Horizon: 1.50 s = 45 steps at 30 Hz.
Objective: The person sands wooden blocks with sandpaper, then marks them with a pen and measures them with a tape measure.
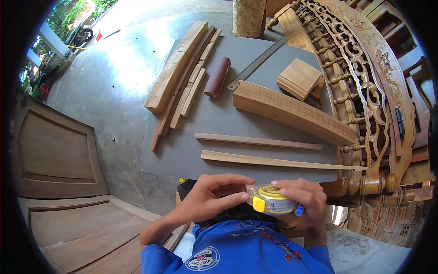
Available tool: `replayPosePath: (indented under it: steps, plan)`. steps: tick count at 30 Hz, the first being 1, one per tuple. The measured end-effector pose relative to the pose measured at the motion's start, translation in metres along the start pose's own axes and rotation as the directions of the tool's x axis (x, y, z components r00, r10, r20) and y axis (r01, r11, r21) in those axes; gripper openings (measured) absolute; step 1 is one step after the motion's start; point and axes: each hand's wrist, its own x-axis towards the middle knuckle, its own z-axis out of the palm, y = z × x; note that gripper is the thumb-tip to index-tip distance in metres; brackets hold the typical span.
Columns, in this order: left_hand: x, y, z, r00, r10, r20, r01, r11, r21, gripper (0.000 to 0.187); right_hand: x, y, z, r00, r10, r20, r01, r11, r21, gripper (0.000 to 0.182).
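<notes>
Close to my body, in front of the blue shirt, a clear and yellow tape measure (275, 204) is between my hands. My right hand (303, 196) wraps round its right side, and a blue pen-like object (299, 210) sticks out beneath those fingers. On the other side, my left hand (219, 194) pinches the transparent end at the tape measure's left edge with thumb and forefinger. Just beyond the hands, two thin wooden strips (273, 161) lie on the grey board (173, 166).
The board also bears a thick beam (292, 109), a sandpaper roll (217, 77), a saw blade (258, 64), a wooden block (299, 78) and long wooden pieces (178, 68) at left. Carved furniture (360, 82) stands right; panelled doors (59, 150) lie left.
</notes>
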Motion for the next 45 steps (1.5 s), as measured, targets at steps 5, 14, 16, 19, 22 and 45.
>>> replayPosePath:
  steps: [5, 14, 16, 19, 22, 45]
  plan:
    - [-0.004, 0.0, -0.011, 0.989, -0.018, -0.145, 0.019, 1.0, 0.001, 0.022, 0.006, 0.004, -0.001, 0.999, -0.003, 0.041, 0.006, 0.997, -0.075, 0.053]
    - [-0.009, 0.005, -0.041, 0.836, 0.209, -0.508, -0.056, 0.952, 0.3, 0.014, -0.006, 0.039, -0.05, 0.985, 0.169, 0.019, -0.163, 0.969, -0.184, 0.057]
    - [-0.008, 0.003, -0.047, 0.825, 0.215, -0.523, -0.048, 0.948, 0.314, 0.014, -0.005, 0.039, -0.058, 0.981, 0.19, 0.025, -0.182, 0.964, -0.196, 0.058]
    - [-0.005, 0.003, -0.051, 0.811, 0.223, -0.541, -0.023, 0.936, 0.351, 0.014, -0.005, 0.04, -0.065, 0.978, 0.206, 0.037, -0.194, 0.958, -0.209, 0.056]
    - [0.0, 0.004, -0.048, 0.81, 0.221, -0.543, 0.008, 0.922, 0.387, 0.014, -0.007, 0.042, -0.066, 0.975, 0.221, 0.033, -0.211, 0.958, -0.197, 0.056]
    - [0.015, 0.012, -0.046, 0.771, 0.3, -0.562, 0.134, 0.786, 0.603, 0.014, -0.006, 0.064, -0.072, 0.95, 0.278, 0.144, -0.265, 0.959, -0.102, 0.049]
